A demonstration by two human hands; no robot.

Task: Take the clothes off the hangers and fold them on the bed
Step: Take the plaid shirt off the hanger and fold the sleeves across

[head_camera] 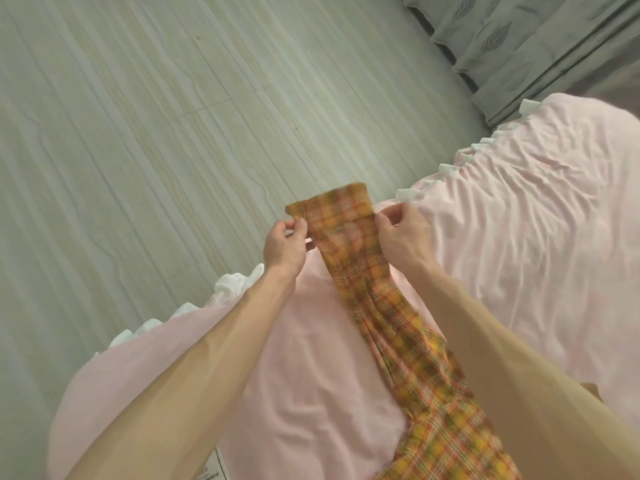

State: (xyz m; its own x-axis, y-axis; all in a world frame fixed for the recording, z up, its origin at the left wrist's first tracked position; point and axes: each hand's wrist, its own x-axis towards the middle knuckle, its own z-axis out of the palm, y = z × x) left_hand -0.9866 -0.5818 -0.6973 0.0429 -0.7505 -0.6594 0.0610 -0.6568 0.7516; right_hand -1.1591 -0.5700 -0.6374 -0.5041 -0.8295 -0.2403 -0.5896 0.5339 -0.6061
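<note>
A yellow and orange plaid shirt (pixel 408 358) lies stretched along the pink bed (pixel 536 237), with one sleeve reaching toward the bed's edge. The sleeve's cuff (pixel 332 206) is held up just past that edge. My left hand (pixel 285 245) pinches the cuff's left side between thumb and fingers. My right hand (pixel 401 237) pinches its right side. The rest of the shirt runs down to the bottom of the frame between my forearms. No hanger is in view.
The bed sheet has a white ruffled trim (pixel 467 154) along its edge. Pale wood-grain floor (pixel 156 133) fills the left and top. Grey patterned curtains (pixel 540 46) hang at the top right, close to the bed's far corner.
</note>
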